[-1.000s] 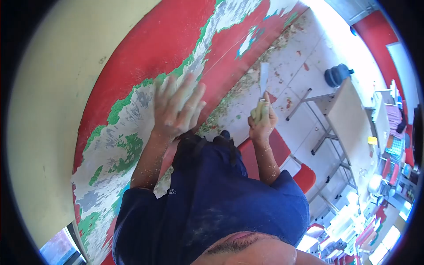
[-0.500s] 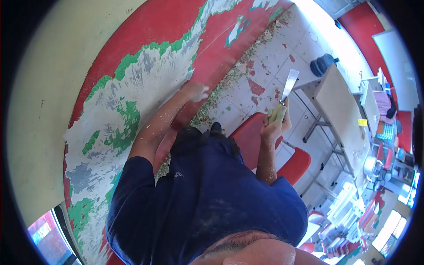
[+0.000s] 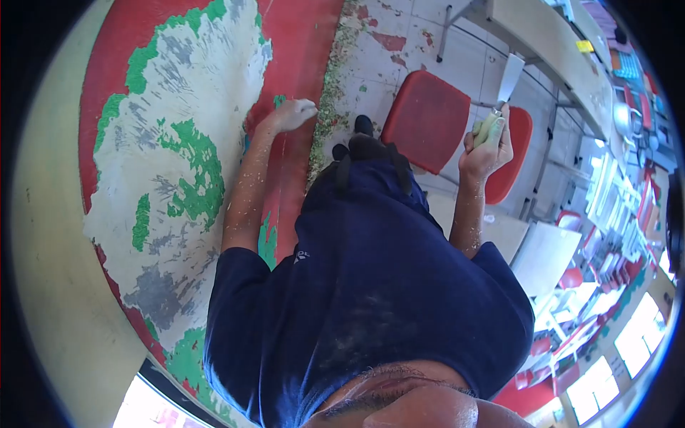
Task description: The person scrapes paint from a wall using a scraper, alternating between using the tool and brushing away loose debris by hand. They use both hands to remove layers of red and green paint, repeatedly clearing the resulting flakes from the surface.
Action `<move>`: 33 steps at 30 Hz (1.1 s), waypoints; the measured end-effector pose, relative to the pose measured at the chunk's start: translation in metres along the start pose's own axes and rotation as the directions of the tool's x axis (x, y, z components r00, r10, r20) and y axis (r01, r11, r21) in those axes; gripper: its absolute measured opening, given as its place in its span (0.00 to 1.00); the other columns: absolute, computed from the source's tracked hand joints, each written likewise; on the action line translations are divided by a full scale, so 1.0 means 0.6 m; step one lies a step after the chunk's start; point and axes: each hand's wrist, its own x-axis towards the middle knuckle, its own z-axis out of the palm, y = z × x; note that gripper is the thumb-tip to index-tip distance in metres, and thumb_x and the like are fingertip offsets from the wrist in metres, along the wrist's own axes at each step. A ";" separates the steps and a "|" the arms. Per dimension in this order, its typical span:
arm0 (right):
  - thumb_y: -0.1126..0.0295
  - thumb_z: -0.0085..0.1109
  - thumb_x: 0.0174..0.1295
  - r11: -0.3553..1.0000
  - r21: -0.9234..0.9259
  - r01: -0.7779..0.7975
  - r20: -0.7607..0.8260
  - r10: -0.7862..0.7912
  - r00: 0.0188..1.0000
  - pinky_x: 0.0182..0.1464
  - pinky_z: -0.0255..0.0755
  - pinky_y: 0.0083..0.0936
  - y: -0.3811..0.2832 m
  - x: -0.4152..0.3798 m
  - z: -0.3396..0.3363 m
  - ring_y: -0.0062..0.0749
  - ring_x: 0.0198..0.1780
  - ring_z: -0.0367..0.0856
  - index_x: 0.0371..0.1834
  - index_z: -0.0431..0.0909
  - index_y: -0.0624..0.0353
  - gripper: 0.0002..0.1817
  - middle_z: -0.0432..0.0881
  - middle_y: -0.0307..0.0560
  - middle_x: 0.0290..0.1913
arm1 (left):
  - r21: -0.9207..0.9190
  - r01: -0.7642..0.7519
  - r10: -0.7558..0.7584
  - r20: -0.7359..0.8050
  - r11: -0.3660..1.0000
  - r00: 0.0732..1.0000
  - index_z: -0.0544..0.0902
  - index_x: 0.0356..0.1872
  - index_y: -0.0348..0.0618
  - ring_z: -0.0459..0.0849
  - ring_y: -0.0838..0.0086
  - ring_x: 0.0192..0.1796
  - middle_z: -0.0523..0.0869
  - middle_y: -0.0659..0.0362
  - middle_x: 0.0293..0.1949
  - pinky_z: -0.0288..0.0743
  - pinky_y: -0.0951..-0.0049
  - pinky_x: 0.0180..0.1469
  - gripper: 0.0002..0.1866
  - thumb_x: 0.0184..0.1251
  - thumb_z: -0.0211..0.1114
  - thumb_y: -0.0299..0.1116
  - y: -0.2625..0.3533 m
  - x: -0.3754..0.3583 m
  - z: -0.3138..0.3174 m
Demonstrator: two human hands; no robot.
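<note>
one right hand (image 3: 489,148) grips one scraper (image 3: 509,81) — one left hand (image 3: 290,116), grip unclear, near one peeling wall (image 3: 228,100)

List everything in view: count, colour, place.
Scraper: one, pale blade, pale green handle, upper right
Wall: one, red with white and green patches, pale yellow beyond, left
Debris: uncountable, mostly pale green, along the wall's foot
Floor: one, pale tiles, upper middle
Chair panels: two, red, right of middle
Near table: one, pale, upper right
Small item: one, yellow, on that table
Windows: at least two, bright white, lower right
Far furniture: uncountable, mixed colours, right
Shoes: two, black, upper middle
Shirt: one, dark blue, lower middle
Left hand: one, bare, by the wall
Right hand: one, bare, gripping scraper handle
</note>
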 end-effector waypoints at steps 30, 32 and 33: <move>0.72 0.43 0.72 0.977 -0.182 0.108 -0.032 -0.116 0.993 0.17 0.53 0.10 -0.018 -0.111 0.019 0.10 0.17 0.60 0.62 0.67 0.72 0.20 0.69 0.34 0.20 | 0.097 -0.119 0.154 -0.584 0.988 0.797 0.53 0.69 0.30 0.59 0.47 0.70 0.61 0.36 0.67 0.55 0.59 0.71 0.37 0.65 0.59 0.37 -0.013 -0.023 -0.051; 0.72 0.43 0.72 0.980 -0.172 0.097 -0.046 -0.106 0.993 0.17 0.53 0.10 -0.012 -0.105 0.018 0.11 0.17 0.60 0.62 0.67 0.72 0.19 0.69 0.34 0.20 | 0.149 -0.166 0.223 -0.675 0.975 0.704 0.51 0.70 0.30 0.56 0.47 0.71 0.58 0.37 0.68 0.53 0.59 0.72 0.38 0.65 0.60 0.35 0.005 -0.025 -0.070; 0.72 0.43 0.72 0.982 -0.166 0.093 -0.046 -0.102 0.994 0.17 0.53 0.10 -0.005 -0.101 0.019 0.11 0.17 0.60 0.62 0.68 0.72 0.19 0.69 0.34 0.20 | 0.175 -0.183 0.253 -0.713 0.967 0.654 0.50 0.70 0.31 0.56 0.47 0.71 0.58 0.37 0.69 0.52 0.58 0.72 0.39 0.64 0.60 0.35 0.015 -0.026 -0.082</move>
